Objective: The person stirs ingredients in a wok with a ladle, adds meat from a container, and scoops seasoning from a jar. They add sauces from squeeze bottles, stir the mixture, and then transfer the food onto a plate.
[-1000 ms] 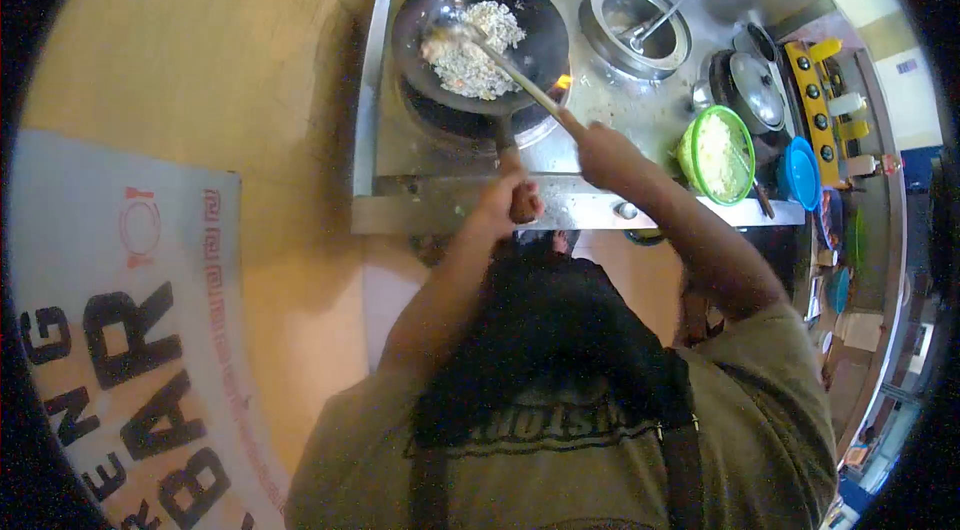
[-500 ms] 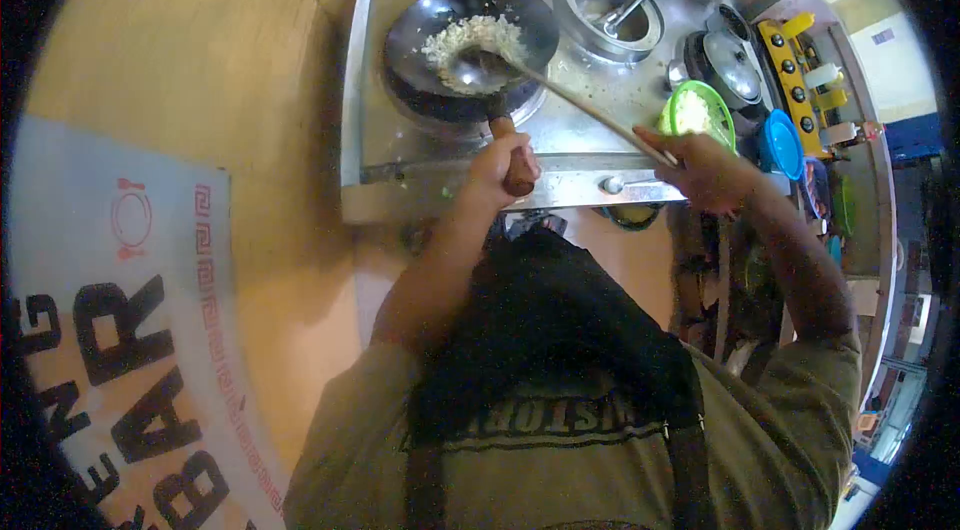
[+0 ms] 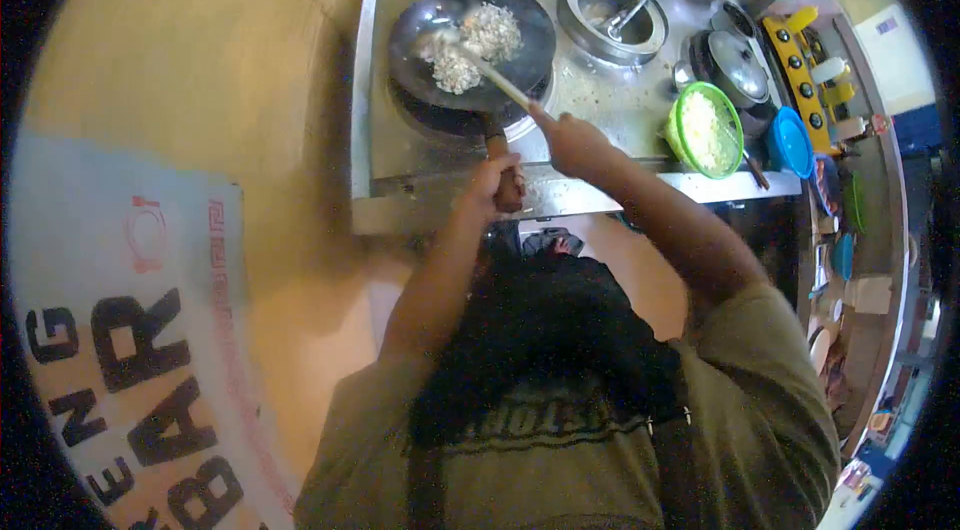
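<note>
Black wok (image 3: 525,45), spatula (image 3: 497,80); banner (image 3: 90,260) maybe reads "BAR".

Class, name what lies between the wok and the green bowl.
In the head view, the right hand, gripping the ladle handle, lies between wok and green bowl.

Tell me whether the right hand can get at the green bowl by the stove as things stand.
Probably yes. The green bowl sits just right of the right hand, nothing standing between them. But that hand's grip is shut on the ladle, and the left hand holds the wok handle.
</note>
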Tool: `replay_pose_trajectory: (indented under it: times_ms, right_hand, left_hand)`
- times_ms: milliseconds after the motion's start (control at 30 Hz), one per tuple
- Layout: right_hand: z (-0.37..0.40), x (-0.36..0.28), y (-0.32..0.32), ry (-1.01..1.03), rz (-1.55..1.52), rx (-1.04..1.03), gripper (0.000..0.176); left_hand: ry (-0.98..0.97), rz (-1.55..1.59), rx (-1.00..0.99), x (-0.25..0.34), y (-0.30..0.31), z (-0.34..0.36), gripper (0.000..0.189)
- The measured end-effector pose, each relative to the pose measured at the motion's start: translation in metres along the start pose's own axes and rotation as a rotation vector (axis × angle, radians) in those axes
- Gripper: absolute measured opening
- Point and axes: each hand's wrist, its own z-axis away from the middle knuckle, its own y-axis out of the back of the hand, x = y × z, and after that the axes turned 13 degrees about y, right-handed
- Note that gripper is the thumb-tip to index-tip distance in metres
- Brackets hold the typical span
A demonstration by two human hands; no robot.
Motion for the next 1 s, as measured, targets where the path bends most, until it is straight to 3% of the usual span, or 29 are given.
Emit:
replay_pose_trajectory:
  times_ms: [67, 100, 133, 200, 267, 367, 400, 467, 533, 567, 600, 633, 733, 767, 833, 867, 933, 1000]
  right_hand:
    - [0.055, -0.026, 0.028, -0.049, 0.13, -0.151, 0.062]
    - [0.075, -0.031, 0.038, -0.092, 0.202, -0.23, 0.062]
    - [0.082, -0.022, 0.044, -0.095, 0.21, -0.23, 0.062]
    - [0.098, 0.0, 0.054, -0.102, 0.44, -0.291, 0.064]
    - [0.097, 0.03, 0.089, 0.001, 0.466, -0.124, 0.054]
    - [0.11, 0.004, 0.16, 0.029, 0.591, -0.107, 0.053]
    - [0.111, 0.012, 0.158, 0.018, 0.672, -0.073, 0.055]
    - [0.098, 0.031, 0.13, -0.077, 0.618, -0.135, 0.059]
    - [0.073, 0.085, 0.07, -0.052, 0.291, -0.079, 0.065]
    - [0.059, 0.082, 0.06, -0.184, 0.201, -0.165, 0.065]
    - [0.056, 0.069, 0.059, -0.281, -0.094, -0.133, 0.063]
    - [0.053, 0.077, 0.034, -0.212, -0.039, 0.033, 0.058]
    - [0.01, 0.049, 0.01, -0.288, -0.215, 0.253, 0.048]
    - [0.004, 0.045, 0.015, -0.28, -0.218, 0.25, 0.048]
    - [-0.005, 0.023, 0.052, -0.473, -0.642, -0.027, 0.048]
    - [-0.01, 0.027, 0.051, -0.469, -0.638, -0.031, 0.048]
    - [-0.012, 0.043, 0.026, -0.026, -0.383, 0.182, 0.047]
    - [-0.031, 0.056, -0.008, 0.037, -0.256, 0.291, 0.053]
  left_hand:
    - [0.005, -0.044, 0.044, -0.01, 0.003, 0.002, 0.019]
    - [0.022, 0.051, -0.062, -0.017, -0.001, 0.012, 0.02]
    - [0.023, 0.143, -0.174, -0.014, -0.015, 0.024, 0.02]
    - [0.041, 0.173, -0.153, -0.014, -0.059, 0.053, 0.019]
    - [0.05, 0.231, -0.114, -0.019, -0.065, 0.06, 0.018]
    - [-0.043, 0.19, -0.119, -0.002, -0.047, 0.034, 0.017]
    - [-0.052, 0.198, -0.119, -0.003, -0.037, 0.026, 0.017]
    - [-0.036, 0.104, -0.172, -0.006, -0.021, 0.01, 0.017]
    - [-0.016, 0.153, -0.171, -0.007, -0.021, 0.014, 0.017]
    - [-0.015, 0.131, -0.14, -0.009, -0.014, 0.013, 0.017]
    - [-0.018, 0.126, -0.108, -0.01, -0.008, 0.011, 0.016]
    - [-0.035, 0.103, -0.092, -0.013, 0.003, 0.006, 0.016]
    - [-0.059, 0.135, -0.154, -0.017, 0.013, -0.001, 0.015]
    - [-0.09, 0.106, -0.105, -0.016, 0.01, 0.0, 0.013]
    - [-0.083, 0.108, -0.082, -0.016, 0.01, 0.001, 0.013]
    - [-0.075, 0.118, -0.07, -0.015, 0.01, 0.0, 0.012]
    - [-0.072, 0.168, -0.058, -0.013, 0.014, -0.014, 0.012]
    - [-0.039, 0.195, -0.03, -0.026, 0.024, -0.019, 0.012]
